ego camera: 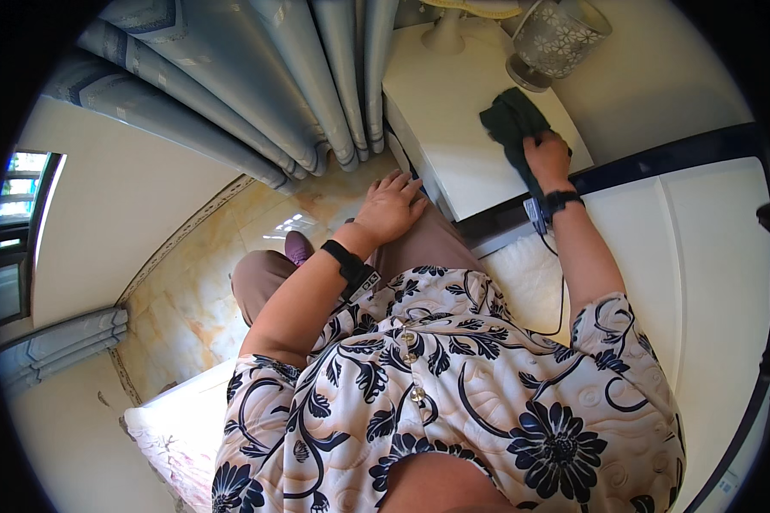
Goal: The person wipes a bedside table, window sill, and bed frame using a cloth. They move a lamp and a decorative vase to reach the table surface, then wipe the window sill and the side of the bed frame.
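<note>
A dark green cloth (513,122) lies bunched on the white top of a bedside cabinet (436,128). My right hand (547,159) grips the cloth's near right part, close to the cabinet's right edge, and part of the cloth hangs toward my wrist. Resting on my knee, my left hand (388,204) has its fingers spread and holds nothing. That knee, in brown trousers (433,240), is near the cabinet's front corner.
A table lamp with a flower-patterned shade (561,38) and a white lamp base (444,35) stand at the cabinet's back. Blue curtains (244,83) hang at the left. A white headboard panel (641,256) with dark trim rises on the right. A cable (563,288) runs from my right wrist.
</note>
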Demonstrator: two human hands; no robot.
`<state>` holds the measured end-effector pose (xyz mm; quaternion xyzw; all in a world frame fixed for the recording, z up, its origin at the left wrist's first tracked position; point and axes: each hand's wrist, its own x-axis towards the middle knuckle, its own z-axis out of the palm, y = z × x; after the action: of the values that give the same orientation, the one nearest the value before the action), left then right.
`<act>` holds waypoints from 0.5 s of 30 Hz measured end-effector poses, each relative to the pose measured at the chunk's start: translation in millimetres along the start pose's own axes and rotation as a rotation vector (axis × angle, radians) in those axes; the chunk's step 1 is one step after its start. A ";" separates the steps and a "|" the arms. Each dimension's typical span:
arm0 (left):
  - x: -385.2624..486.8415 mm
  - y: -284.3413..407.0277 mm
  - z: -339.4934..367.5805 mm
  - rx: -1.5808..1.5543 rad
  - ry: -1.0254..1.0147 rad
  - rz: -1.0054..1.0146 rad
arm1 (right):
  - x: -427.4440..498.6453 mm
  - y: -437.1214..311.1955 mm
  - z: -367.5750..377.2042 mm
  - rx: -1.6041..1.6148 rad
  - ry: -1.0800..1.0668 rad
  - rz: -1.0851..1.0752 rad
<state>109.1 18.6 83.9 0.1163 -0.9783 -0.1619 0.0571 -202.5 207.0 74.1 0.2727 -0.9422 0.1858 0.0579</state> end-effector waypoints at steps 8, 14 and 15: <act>11.3 11.8 0.4 -0.060 -0.003 -0.062 | 14.7 -102.9 64.2 -0.071 0.238 -0.356; 6.2 23.7 -10.3 -0.103 0.286 0.052 | -55.6 -143.4 46.8 0.331 0.017 -0.806; 5.9 24.5 -12.1 -0.086 0.250 0.061 | -66.4 -130.3 38.6 0.373 -0.015 -0.836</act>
<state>100.1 36.0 103.8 0.1031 -0.9588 -0.1858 0.1887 -76.9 123.1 65.9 0.6367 -0.7021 0.3109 0.0708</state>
